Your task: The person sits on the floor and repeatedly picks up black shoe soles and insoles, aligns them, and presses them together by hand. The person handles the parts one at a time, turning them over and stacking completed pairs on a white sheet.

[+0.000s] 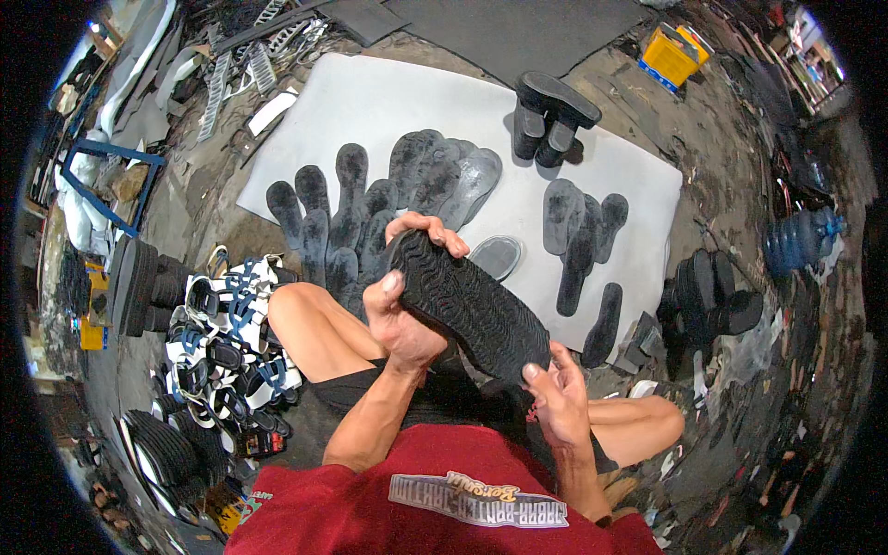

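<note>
A black shoe sole [474,310] with a wavy tread is held up over my lap, its tread side facing me. My left hand [407,301] grips its upper left end, fingers over the far edge and thumb on the near side. At the lower right end, my right hand [558,388] pinches the sole between thumb and fingers. Beyond it, several dark sole pieces [351,171] lie in overlapping rows on a white sheet [361,92]. A pale-rimmed sole [497,256] rests on the sheet just behind the held one. More dark soles [573,227] lie to the right.
A stack of black soles [557,106] stands at the sheet's far edge. On my left are a heap of white and blue sandal straps [231,324] and more stacked soles [143,282]. Black soles [712,291] pile up at right, near a blue bottle [803,242]. A yellow container [673,57] sits far right.
</note>
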`<state>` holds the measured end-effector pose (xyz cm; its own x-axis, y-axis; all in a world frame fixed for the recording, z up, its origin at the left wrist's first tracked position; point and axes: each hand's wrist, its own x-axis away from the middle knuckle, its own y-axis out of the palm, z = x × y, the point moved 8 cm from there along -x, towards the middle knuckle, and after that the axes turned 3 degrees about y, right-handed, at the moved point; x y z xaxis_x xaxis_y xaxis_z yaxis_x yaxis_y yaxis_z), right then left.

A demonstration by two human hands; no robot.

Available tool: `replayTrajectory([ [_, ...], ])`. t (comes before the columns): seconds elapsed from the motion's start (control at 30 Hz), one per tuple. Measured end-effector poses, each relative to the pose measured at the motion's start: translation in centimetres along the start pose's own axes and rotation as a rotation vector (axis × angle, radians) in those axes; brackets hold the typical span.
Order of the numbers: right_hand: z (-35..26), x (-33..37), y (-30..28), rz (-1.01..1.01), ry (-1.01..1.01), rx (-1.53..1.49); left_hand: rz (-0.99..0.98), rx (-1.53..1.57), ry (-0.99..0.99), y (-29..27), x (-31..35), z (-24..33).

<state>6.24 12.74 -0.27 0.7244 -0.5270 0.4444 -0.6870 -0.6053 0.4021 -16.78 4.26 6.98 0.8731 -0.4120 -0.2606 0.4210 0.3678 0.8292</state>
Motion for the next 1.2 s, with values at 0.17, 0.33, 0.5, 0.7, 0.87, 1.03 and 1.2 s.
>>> replayTrajectory([
  [0.17,-1.8,-2.2,-4.9,0.269,-0.142,-0.216,-0.059,0.258,-0.339,0.4,3.7,-2.1],
  [0.33,-7.7,-3.4,-7.7,0.133,-0.449,-0.025,0.184,0.425,-1.217,1.9,13.4,-6.2],
  [0.5,-9.1,-2.9,-6.7,0.082,-0.436,0.306,0.011,0.454,-1.366,0.5,17.0,-9.6],
  [0.7,-11.0,-2.3,-6.9,0.118,-0.542,0.52,-0.071,0.399,-1.409,1.0,17.6,-9.3],
  [0.87,-11.5,-1.8,-5.9,0.255,-0.542,0.56,-0.128,0.447,-1.366,2.3,17.8,-8.9],
  [1.03,-11.9,-1.3,-5.7,0.274,-0.583,0.691,-0.059,0.473,-1.421,1.0,19.3,-8.9],
  [1.2,-11.4,-1.0,-5.1,0.223,-0.56,0.59,-0.186,0.538,-1.383,-0.7,19.9,-9.3],
])
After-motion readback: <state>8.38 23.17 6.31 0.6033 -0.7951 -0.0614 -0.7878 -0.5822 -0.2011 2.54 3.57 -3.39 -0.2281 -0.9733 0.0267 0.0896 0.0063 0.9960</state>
